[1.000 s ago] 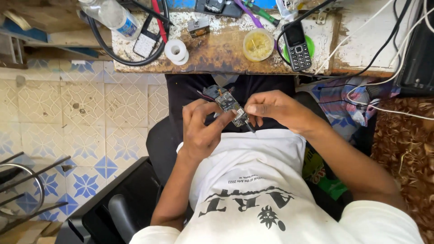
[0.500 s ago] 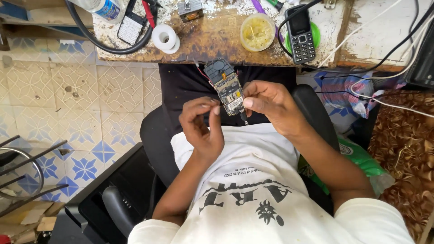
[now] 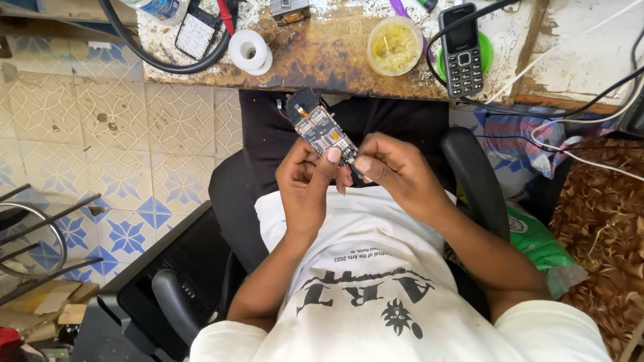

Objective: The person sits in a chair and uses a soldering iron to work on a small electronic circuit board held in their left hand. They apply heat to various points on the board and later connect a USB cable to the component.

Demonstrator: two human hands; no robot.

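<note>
I hold a small dark phone circuit board with metal shields and an orange flex strip [image 3: 319, 127] above my lap, just below the edge of the worn, rust-stained wooden workbench [image 3: 322, 57]. My left hand [image 3: 305, 181] is closed around the board's lower end, thumb pressed against its near edge, so the board slants up and away from me. My right hand [image 3: 389, 167] pinches the same lower corner between thumb and forefinger, the other fingers curled in; whether a thin tool sits in that pinch I cannot tell. On the bench lie a black keypad phone [image 3: 461, 48] on a green disc, a round yellowish tub [image 3: 394, 45], a white roll of tape [image 3: 249, 51] and a thick black cable [image 3: 168, 64]. I sit in a black office chair [image 3: 469, 174] over patterned floor tiles [image 3: 100, 147].
</note>
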